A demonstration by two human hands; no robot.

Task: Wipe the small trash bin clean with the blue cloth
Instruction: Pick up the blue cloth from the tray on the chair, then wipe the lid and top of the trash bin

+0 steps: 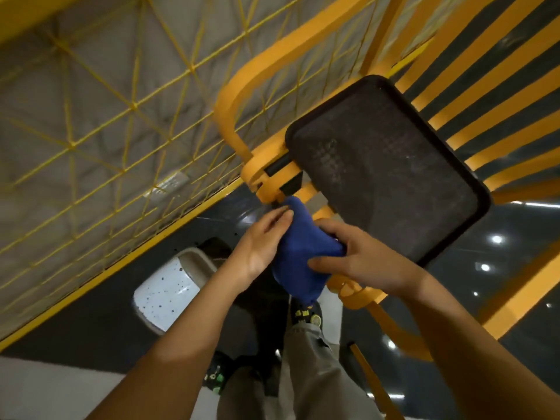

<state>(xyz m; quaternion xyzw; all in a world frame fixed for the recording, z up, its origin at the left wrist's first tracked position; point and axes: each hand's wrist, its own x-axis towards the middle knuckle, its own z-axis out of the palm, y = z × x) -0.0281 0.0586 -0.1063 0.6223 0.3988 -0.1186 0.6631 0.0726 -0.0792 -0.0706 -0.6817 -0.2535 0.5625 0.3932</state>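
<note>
Right hand [357, 256] curled round the bunched blue cloth [300, 259], left hand [260, 241] pinching its edge. The small trash bin [169, 289] sat on the floor below-left, nearer the left hand.

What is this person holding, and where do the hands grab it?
A bunched dark-blue fabric cloth. The right hand grips its right side, thumb in front, fingers over top; the left hand lays fingers on its upper left edge.
</note>
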